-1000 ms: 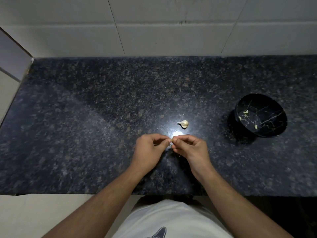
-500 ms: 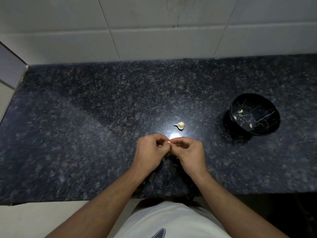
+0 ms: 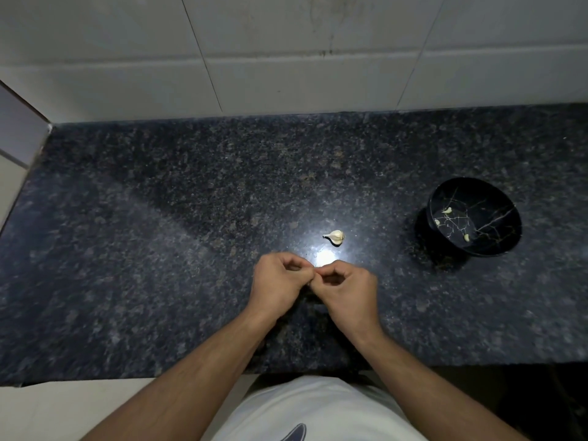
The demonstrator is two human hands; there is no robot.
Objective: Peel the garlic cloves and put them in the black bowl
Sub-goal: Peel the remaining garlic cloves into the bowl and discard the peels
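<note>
Garlic [image 3: 334, 237] lies mid-counter, just beyond both hands [image 3: 313, 283] pinching something hidden, black bowl [image 3: 474, 218] well right.

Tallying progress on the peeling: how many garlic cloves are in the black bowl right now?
3. One clove by the far-left wall of the black bowl, one just left of it, one nearer the front. None looks hidden.

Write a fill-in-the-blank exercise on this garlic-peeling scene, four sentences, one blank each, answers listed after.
1. The black bowl holds ___ pale cloves.
2. The garlic bulb lies on the ___ counter.
3. The left hand and right hand meet at their ___.
4. The bowl stands to the ___ of the bulb.

Missing words: three; granite; fingertips; right
</note>
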